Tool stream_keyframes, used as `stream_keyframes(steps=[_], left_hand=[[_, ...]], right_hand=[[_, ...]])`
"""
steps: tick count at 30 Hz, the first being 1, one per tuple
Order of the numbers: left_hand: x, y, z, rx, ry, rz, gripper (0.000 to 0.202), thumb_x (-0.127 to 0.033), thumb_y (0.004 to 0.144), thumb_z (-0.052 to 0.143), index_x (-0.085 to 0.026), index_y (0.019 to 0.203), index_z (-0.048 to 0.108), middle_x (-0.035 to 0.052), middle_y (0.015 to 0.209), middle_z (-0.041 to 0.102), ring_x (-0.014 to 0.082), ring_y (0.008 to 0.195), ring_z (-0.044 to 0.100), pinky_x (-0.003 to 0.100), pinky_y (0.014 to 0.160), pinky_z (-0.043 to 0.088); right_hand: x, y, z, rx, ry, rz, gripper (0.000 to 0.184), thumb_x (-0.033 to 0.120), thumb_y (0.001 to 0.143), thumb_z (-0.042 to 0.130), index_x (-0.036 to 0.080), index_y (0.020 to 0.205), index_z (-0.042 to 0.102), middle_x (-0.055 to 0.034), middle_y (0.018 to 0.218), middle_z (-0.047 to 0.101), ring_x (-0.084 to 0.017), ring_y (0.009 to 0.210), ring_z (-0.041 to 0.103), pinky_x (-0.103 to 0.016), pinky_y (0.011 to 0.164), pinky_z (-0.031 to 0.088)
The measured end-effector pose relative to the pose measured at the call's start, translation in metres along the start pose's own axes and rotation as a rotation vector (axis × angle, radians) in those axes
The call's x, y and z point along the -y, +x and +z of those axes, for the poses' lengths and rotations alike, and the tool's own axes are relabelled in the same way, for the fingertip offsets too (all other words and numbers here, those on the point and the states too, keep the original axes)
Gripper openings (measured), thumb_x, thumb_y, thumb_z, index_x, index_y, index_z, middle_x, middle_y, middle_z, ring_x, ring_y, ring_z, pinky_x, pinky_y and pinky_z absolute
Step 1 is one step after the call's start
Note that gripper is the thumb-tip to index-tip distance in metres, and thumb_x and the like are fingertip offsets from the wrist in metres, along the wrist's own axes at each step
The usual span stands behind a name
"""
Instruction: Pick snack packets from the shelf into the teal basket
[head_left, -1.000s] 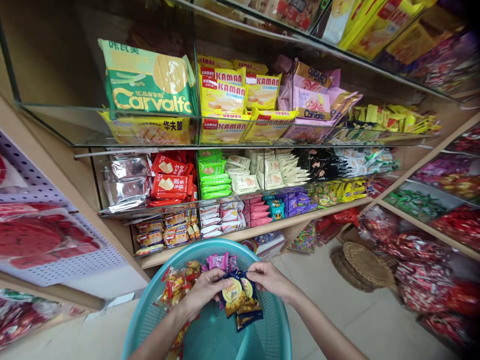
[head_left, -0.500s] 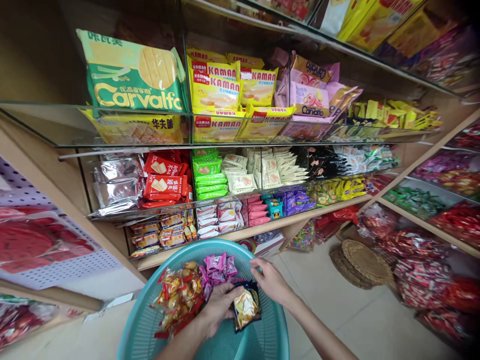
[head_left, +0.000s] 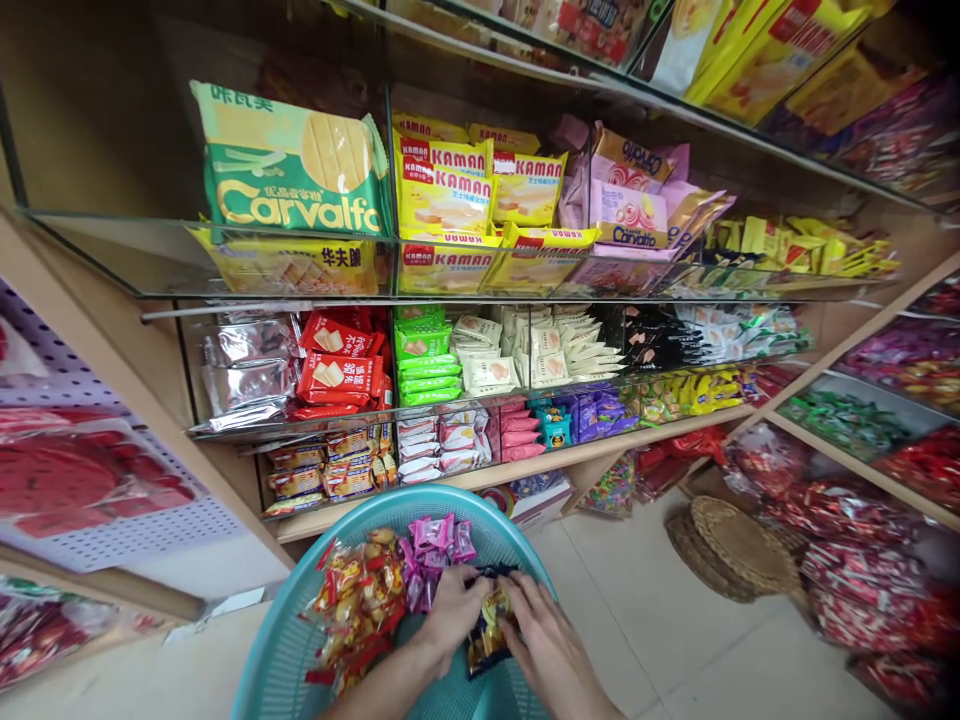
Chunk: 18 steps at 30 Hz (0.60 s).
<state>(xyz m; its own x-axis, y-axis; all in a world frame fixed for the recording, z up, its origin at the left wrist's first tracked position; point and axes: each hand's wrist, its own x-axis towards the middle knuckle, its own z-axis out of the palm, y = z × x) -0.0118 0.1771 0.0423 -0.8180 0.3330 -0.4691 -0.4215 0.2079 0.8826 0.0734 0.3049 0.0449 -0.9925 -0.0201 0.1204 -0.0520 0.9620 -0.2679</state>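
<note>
A teal plastic basket sits low in front of me. Both my hands are inside it. My left hand and my right hand are closed on dark blue snack packets with a gold picture, held between them. Beside the left hand lie pink wrapped sweets and a heap of red and yellow snack packets.
Glass shelves ahead hold a green Carvalfo bag, yellow Kaman packs, red packets and several other snacks. Candy bins line the right side. Woven baskets lie on the tiled floor. A pegboard stands left.
The dark blue packets have gone from above the basket down into it. My right hand let go briefly, then came back onto them. Both hands sit lower now.
</note>
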Motion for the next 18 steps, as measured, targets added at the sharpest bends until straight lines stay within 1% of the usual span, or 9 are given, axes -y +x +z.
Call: stream_keyframes(steps=[1,2,4,6,8,11,13,15,18], left_hand=[[0.001,-0.001,0.0,-0.012,-0.028,0.021,0.024,-0.03,0.068,0.062,-0.014,0.086,0.064,0.0057,0.088,0.067,0.0194,0.088,0.061,0.028,0.076,0.046],[0.002,-0.002,0.0,-0.03,-0.065,0.043,0.032,-0.024,0.065,0.062,-0.014,0.096,0.062,0.0079,0.101,0.066,0.0208,0.1,0.059,0.029,0.086,0.045],[0.004,-0.003,0.001,-0.059,-0.139,0.079,0.049,-0.014,0.06,0.062,-0.015,0.109,0.056,0.0098,0.116,0.062,0.0209,0.114,0.053,0.029,0.097,0.039],[0.003,-0.005,0.005,-0.063,-0.197,0.097,0.052,-0.009,0.057,0.061,-0.017,0.108,0.053,0.0095,0.113,0.062,0.0205,0.114,0.053,0.029,0.099,0.038],[0.002,-0.006,0.008,-0.066,-0.238,0.098,0.046,-0.008,0.055,0.061,-0.018,0.1,0.053,0.0079,0.105,0.064,0.0206,0.109,0.056,0.029,0.098,0.039],[0.004,-0.011,0.007,-0.096,-0.28,0.115,0.043,-0.009,0.054,0.064,-0.019,0.094,0.053,0.0063,0.1,0.063,0.0206,0.107,0.056,0.029,0.098,0.04],[0.012,-0.014,0.001,-0.117,-0.273,0.106,0.044,-0.013,0.055,0.066,-0.02,0.097,0.055,0.0062,0.104,0.064,0.0211,0.111,0.054,0.029,0.099,0.039],[0.025,-0.017,-0.007,-0.145,-0.258,0.002,0.043,-0.021,0.058,0.068,-0.02,0.099,0.056,0.0073,0.111,0.064,0.0233,0.116,0.052,0.031,0.1,0.038],[0.046,-0.014,-0.013,-0.159,-0.314,-0.322,0.042,-0.037,0.064,0.066,-0.022,0.102,0.057,0.01,0.12,0.062,0.0282,0.118,0.052,0.038,0.096,0.041]], right_hand=[[0.001,-0.001,0.0,0.012,-0.014,0.0,0.042,0.026,0.088,0.045,0.024,0.13,0.049,-0.0079,0.129,0.057,-0.025,0.115,0.056,-0.039,0.094,0.051],[0.003,-0.001,0.0,0.03,-0.023,0.002,0.043,0.028,0.088,0.047,0.024,0.131,0.048,-0.0078,0.13,0.056,-0.026,0.116,0.055,-0.04,0.094,0.05],[0.006,-0.001,-0.003,0.074,-0.036,0.009,0.05,0.034,0.084,0.054,0.025,0.133,0.046,-0.0076,0.134,0.053,-0.028,0.117,0.054,-0.043,0.095,0.049],[0.009,-0.002,-0.005,0.116,-0.044,0.007,0.061,0.039,0.079,0.062,0.026,0.136,0.044,-0.0073,0.137,0.051,-0.031,0.119,0.052,-0.045,0.096,0.048],[0.01,-0.002,-0.004,0.136,-0.056,-0.002,0.069,0.04,0.075,0.066,0.027,0.138,0.041,-0.0069,0.139,0.049,-0.032,0.119,0.051,-0.047,0.096,0.046],[0.012,-0.002,0.001,0.107,-0.096,0.008,0.067,0.035,0.075,0.066,0.026,0.137,0.042,-0.007,0.137,0.051,-0.032,0.117,0.052,-0.049,0.097,0.044],[0.015,-0.002,0.005,0.059,-0.12,0.038,0.063,0.032,0.077,0.064,0.025,0.135,0.044,-0.0071,0.134,0.054,-0.031,0.113,0.054,-0.048,0.095,0.043],[0.018,-0.001,0.008,0.018,-0.139,0.066,0.058,0.031,0.078,0.062,0.026,0.133,0.046,-0.0071,0.132,0.056,-0.03,0.11,0.055,-0.047,0.093,0.043],[0.02,0.001,0.011,-0.003,-0.174,0.095,0.055,0.03,0.077,0.063,0.027,0.131,0.049,-0.008,0.129,0.058,-0.03,0.108,0.056,-0.047,0.092,0.043]])
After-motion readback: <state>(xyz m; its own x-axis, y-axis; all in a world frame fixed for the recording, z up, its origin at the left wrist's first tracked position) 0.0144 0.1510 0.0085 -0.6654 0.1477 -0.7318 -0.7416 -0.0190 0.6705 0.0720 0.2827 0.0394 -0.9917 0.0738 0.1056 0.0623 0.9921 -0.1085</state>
